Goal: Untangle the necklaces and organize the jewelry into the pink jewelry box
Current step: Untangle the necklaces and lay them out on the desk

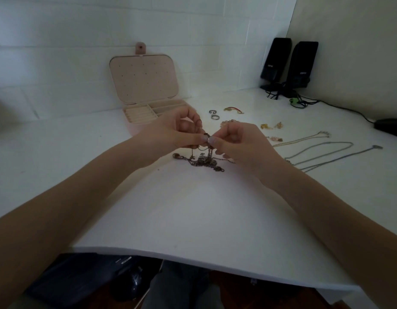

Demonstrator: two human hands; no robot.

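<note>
Both hands, left [181,132] and right [233,143], pinch the tangled chains [204,161] just above the bench [193,208], the tangle's bottom resting on it. The open pink box [146,90] stands behind.

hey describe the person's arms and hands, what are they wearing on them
Both forearms are bare to the frame edge, no sleeves, watch or bracelet showing. The left hand wears a thin ring on one finger. The right hand shows no ring. Thumbnails look pale and polished.
</note>
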